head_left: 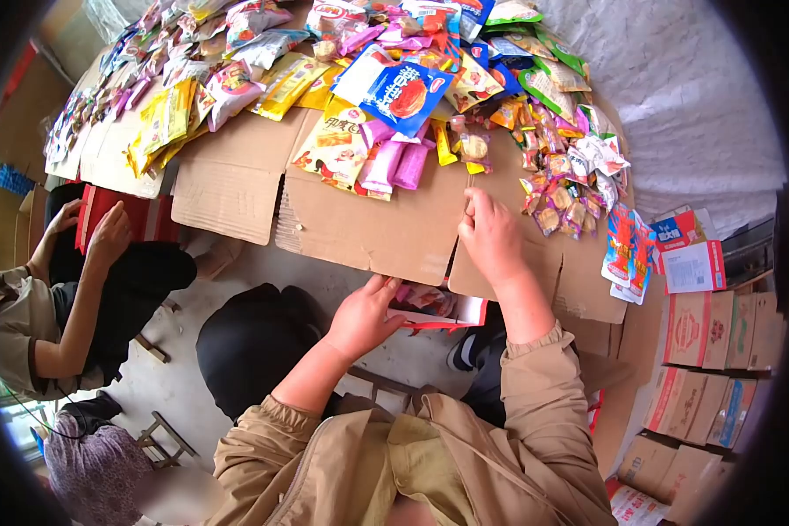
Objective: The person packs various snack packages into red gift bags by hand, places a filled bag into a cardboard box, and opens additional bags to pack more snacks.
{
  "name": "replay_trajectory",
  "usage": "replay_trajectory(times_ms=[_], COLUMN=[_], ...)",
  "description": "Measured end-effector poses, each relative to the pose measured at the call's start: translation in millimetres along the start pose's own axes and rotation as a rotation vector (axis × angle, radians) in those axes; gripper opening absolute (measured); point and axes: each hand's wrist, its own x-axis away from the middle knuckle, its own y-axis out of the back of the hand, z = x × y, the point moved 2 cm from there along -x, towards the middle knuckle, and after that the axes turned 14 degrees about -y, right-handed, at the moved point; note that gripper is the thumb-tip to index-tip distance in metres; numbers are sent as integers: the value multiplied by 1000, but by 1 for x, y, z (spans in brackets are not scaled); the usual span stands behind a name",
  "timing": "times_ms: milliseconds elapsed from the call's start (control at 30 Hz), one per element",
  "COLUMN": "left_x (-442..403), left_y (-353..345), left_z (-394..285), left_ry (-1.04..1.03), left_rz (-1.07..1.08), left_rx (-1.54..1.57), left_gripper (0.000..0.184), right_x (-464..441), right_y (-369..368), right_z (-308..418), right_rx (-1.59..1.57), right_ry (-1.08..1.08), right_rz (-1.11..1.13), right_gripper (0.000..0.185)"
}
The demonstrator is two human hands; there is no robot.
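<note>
We're likely steadying the box (pixel 474 312), left hand (pixel 365 316) half-open, right hand (pixel 493 235) curled at its one o'clock, hold unclear; picking needs uncurling.

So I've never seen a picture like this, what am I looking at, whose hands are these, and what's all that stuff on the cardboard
There's no machine here: a person works bare-handed, and one camera on their head looks forward and down. Wrapped snacks lie heaped on the cardboard. The left hand is at the edge of a red-edged box, just below the cardboard. The right hand is over the cardboard, fingertips together; whether it holds anything is too small to tell. At the picture's left, a co-worker's hand is near another red box.
</note>
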Motion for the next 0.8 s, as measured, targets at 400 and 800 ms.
replay_trajectory(times_ms=[400,800], left_x=[-1,-4], left_y=[-4,1], left_z=[3,1], left_ry=[7,28], left_rz=[-7,3], left_rx=[-4,26], left_gripper=[74,74], right_x=[-1,2], right_y=[6,-2], right_z=[1,0], right_rx=[-19,46], right_ry=[55,117], right_rz=[-31,-31], right_gripper=[38,44])
